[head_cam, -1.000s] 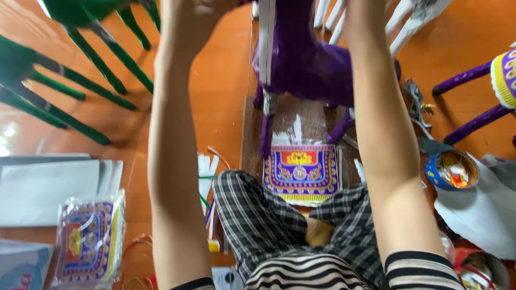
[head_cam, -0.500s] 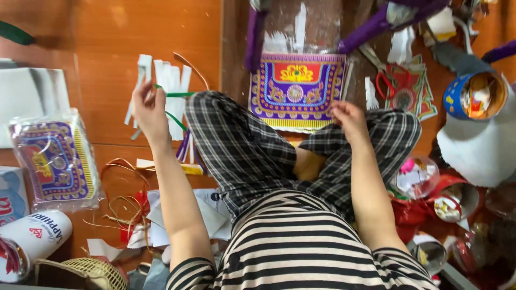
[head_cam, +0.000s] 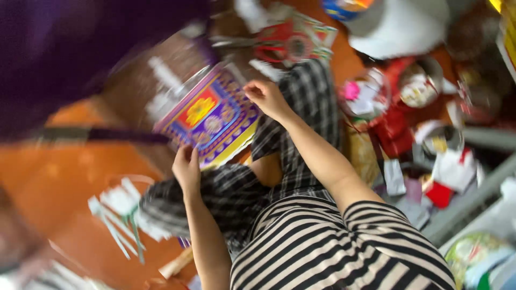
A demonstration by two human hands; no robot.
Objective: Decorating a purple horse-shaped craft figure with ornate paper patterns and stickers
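Both hands are on the patterned purple sheet lying past the knees, left hand pinching its near edge, right hand gripping the far corner, so lifting it level looks next.

Motion blur smears the purple stool and paper strips.

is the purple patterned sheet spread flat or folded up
Spread flat. The purple patterned sheet shows its full yellow and red face, with the left hand at its near edge and the right hand at its far corner.
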